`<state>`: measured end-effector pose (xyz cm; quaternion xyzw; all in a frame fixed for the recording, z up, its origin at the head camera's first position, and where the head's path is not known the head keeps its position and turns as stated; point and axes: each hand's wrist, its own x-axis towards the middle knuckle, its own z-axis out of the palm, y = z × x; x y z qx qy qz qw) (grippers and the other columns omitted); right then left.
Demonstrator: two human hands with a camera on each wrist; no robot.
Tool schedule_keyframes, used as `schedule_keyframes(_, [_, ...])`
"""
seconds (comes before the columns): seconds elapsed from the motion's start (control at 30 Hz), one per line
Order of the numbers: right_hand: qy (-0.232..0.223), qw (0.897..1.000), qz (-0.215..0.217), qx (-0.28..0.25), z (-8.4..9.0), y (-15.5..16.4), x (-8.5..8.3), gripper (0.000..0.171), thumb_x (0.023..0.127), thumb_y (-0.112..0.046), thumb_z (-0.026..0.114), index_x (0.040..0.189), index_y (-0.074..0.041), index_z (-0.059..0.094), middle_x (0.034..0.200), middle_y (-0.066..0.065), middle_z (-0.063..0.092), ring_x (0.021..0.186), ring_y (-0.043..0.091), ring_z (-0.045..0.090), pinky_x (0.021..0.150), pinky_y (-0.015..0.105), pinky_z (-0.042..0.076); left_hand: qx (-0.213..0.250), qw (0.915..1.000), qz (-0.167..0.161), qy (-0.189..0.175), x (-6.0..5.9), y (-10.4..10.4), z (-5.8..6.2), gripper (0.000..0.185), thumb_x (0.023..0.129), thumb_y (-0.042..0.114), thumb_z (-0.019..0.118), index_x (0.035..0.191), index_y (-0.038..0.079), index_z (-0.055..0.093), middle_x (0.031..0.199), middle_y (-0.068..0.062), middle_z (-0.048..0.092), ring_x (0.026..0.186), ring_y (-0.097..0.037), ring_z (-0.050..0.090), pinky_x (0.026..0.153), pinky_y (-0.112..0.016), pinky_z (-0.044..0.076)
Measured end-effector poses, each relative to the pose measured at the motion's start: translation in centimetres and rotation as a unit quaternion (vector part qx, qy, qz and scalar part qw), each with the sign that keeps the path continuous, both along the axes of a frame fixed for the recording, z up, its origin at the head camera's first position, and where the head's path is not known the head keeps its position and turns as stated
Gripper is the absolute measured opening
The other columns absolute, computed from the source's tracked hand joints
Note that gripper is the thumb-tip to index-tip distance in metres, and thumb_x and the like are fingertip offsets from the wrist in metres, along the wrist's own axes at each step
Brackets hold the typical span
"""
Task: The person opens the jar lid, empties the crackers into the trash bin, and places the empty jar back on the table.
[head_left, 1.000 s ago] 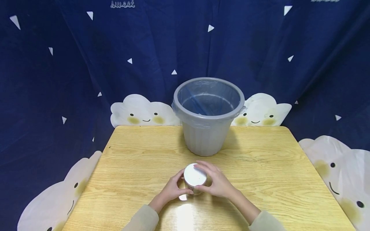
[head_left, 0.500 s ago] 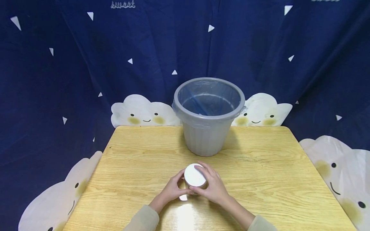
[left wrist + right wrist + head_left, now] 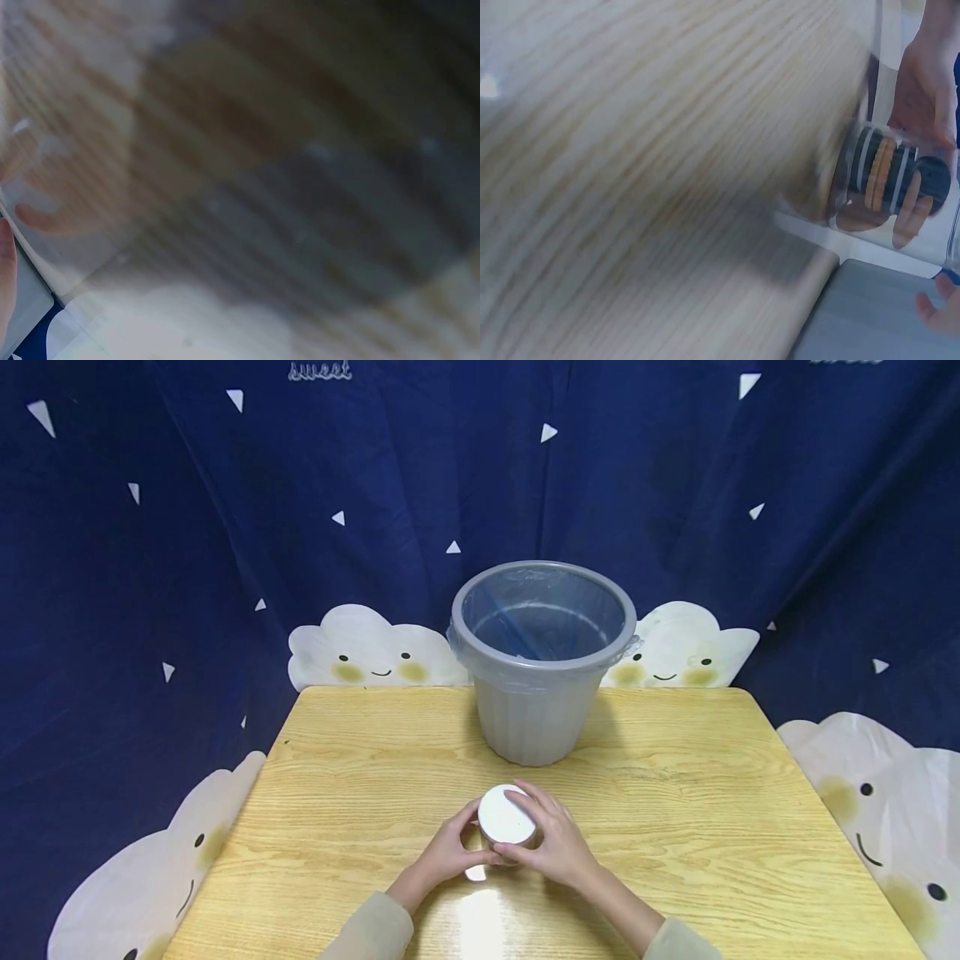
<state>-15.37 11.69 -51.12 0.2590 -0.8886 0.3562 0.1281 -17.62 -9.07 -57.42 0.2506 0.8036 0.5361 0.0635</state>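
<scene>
Both grips close on one small clear plastic jar with a flat white round lid (image 3: pixel 507 816), which stands upright at the near middle of the light wooden desk (image 3: pixel 337 793). From the left, the left hand (image 3: pixel 448 852) curls its fingers round the jar's clear side below the lid; from the right, the right hand (image 3: pixel 553 845) wraps round the lid's rim, its fingertips reaching over the far edge of the lid. Pale beige sleeves (image 3: pixel 371 931) cover both forearms at the near edge of the desk. Seen from the right wrist, the jar's clear wall (image 3: pixel 896 184) shows round biscuits stacked on edge inside, some dark with pale filling and some orange, with the left hand (image 3: pixel 924 90) behind it. The left wrist view is too blurred to tell anything beyond wood grain. Farther back, well apart from the jar, a grey ribbed plastic bin lined with a clear bag (image 3: pixel 534 714) stands upright at the far middle of the desk. Beyond it hangs a dark blue curtain printed with white triangles and smiling clouds (image 3: pixel 187 527).
</scene>
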Motion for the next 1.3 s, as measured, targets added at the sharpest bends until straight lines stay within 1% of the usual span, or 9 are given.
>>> schedule_keyframes(0.17, [0.001,1.0,0.029,0.003,0.1,0.4,-0.5,0.072,0.072,-0.052,0.07,0.131,-0.017,0.049,0.139,0.009,0.042,0.122,0.031,0.041,0.09,0.061,0.037,0.004,1.0,-0.001,-0.008,0.1,0.0,0.2,0.083,0.07,0.024,0.079,0.139,0.024,0.034,0.128,0.006,0.051,0.114,-0.014,0.047,0.097,-0.044,0.039])
schedule_keyframes(0.33, [-0.011,0.998,0.056,0.006,0.3,0.8,-0.9,0.072,0.073,-0.053,0.069,0.132,-0.018,0.049,0.139,0.007,0.041,0.124,0.029,0.039,0.092,0.062,0.034,0.012,0.9999,-0.01,-0.002,0.7,0.1,2.3,0.081,0.07,0.019,0.078,0.139,0.014,0.035,0.127,-0.001,0.053,0.113,-0.016,0.048,0.094,-0.047,0.04])
schedule_keyframes(0.4, [-0.017,0.998,0.066,0.012,0.3,1.0,-1.1,0.071,0.074,-0.053,0.068,0.133,-0.019,0.048,0.14,0.007,0.04,0.125,0.029,0.038,0.093,0.064,0.032,0.01,0.9998,-0.014,0.004,1.0,0.1,3.2,0.08,0.071,0.018,0.078,0.138,0.012,0.036,0.125,-0.003,0.054,0.111,-0.015,0.049,0.093,-0.047,0.041])
schedule_keyframes(0.5, [-0.024,0.996,0.078,0.024,0.5,1.1,-1.3,0.069,0.076,-0.052,0.066,0.134,-0.02,0.046,0.142,0.006,0.038,0.126,0.032,0.037,0.093,0.066,0.03,0.012,0.9998,-0.015,0.001,1.1,0.1,3.6,0.079,0.071,0.017,0.078,0.138,0.011,0.036,0.124,-0.002,0.054,0.11,-0.014,0.049,0.094,-0.048,0.04])
schedule_keyframes(0.7, [-0.023,0.994,0.099,0.04,1.0,1.4,-1.6,0.066,0.079,-0.051,0.063,0.134,-0.02,0.046,0.142,0.007,0.038,0.125,0.037,0.037,0.093,0.067,0.028,0.017,0.9997,-0.016,-0.007,1.0,0.1,3.5,0.079,0.071,0.017,0.078,0.138,0.012,0.036,0.123,-0.001,0.055,0.11,-0.013,0.049,0.096,-0.05,0.037])
schedule_keyframes(0.83, [-0.018,0.992,0.112,0.046,1.2,1.5,-1.8,0.065,0.08,-0.051,0.061,0.134,-0.02,0.046,0.142,0.008,0.039,0.126,0.035,0.037,0.093,0.066,0.03,0.015,0.9998,-0.013,-0.005,1.1,0.1,3.7,0.079,0.071,0.017,0.078,0.138,0.012,0.037,0.121,-0.001,0.056,0.109,-0.013,0.05,0.096,-0.05,0.037])
schedule_keyframes(0.97, [-0.025,0.991,0.123,0.054,1.3,1.7,-2.0,0.064,0.08,-0.05,0.061,0.135,-0.02,0.045,0.142,0.007,0.038,0.126,0.032,0.037,0.094,0.065,0.03,0.015,0.9998,-0.013,-0.006,1.1,0.1,3.6,0.08,0.07,0.017,0.078,0.138,0.011,0.037,0.124,-0.002,0.055,0.109,-0.013,0.049,0.095,-0.05,0.038])
schedule_keyframes(1.17, [-0.038,0.986,0.154,0.055,1.7,1.9,-2.4,0.065,0.079,-0.045,0.065,0.135,-0.018,0.045,0.142,0.008,0.038,0.126,0.035,0.037,0.093,0.066,0.03,0.015,0.9998,-0.014,-0.005,1.0,0.0,3.4,0.08,0.07,0.018,0.078,0.138,0.01,0.036,0.127,-0.002,0.053,0.11,-0.014,0.049,0.096,-0.052,0.037])
schedule_keyframes(1.3, [-0.038,0.982,0.174,0.059,1.9,2.1,-2.7,0.065,0.079,-0.043,0.065,0.135,-0.018,0.045,0.143,0.008,0.037,0.126,0.034,0.037,0.094,0.064,0.029,0.013,0.9998,-0.012,-0.012,1.1,0.0,3.3,0.08,0.07,0.019,0.078,0.138,0.011,0.036,0.127,-0.001,0.053,0.11,-0.014,0.049,0.097,-0.052,0.035])
